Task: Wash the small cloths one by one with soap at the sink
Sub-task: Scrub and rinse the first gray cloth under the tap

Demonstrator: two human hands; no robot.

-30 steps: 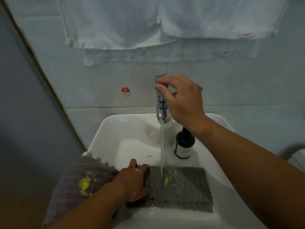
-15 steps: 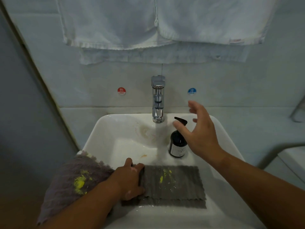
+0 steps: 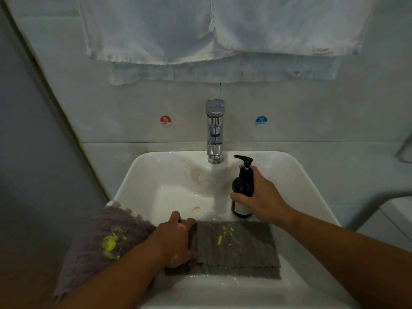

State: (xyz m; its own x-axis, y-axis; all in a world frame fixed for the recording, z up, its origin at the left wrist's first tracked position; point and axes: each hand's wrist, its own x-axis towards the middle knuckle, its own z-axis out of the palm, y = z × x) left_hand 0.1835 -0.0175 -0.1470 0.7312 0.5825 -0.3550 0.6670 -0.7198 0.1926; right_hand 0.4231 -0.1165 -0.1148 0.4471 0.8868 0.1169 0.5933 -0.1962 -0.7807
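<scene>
A grey ribbed cloth (image 3: 238,246) with yellow stains lies flat in the white sink (image 3: 296,175). My left hand (image 3: 176,239) grips the cloth's left edge. A second, purplish cloth (image 3: 98,244) with yellow stains hangs over the sink's left rim. My right hand (image 3: 263,197) is wrapped round a dark pump soap bottle (image 3: 243,186) standing in the basin right of the tap (image 3: 214,130). Water runs from the tap and lands just beyond the grey cloth's far edge.
White towels (image 3: 200,30) hang on the wall above the tap. Red hot (image 3: 165,120) and blue cold (image 3: 261,120) stickers sit on the wall at either side of the tap. A grey wall closes in on the left.
My right hand left the tap handle, came down to the right and took hold of the soap bottle. My left hand stayed on the grey cloth. The stream now looks wider.
</scene>
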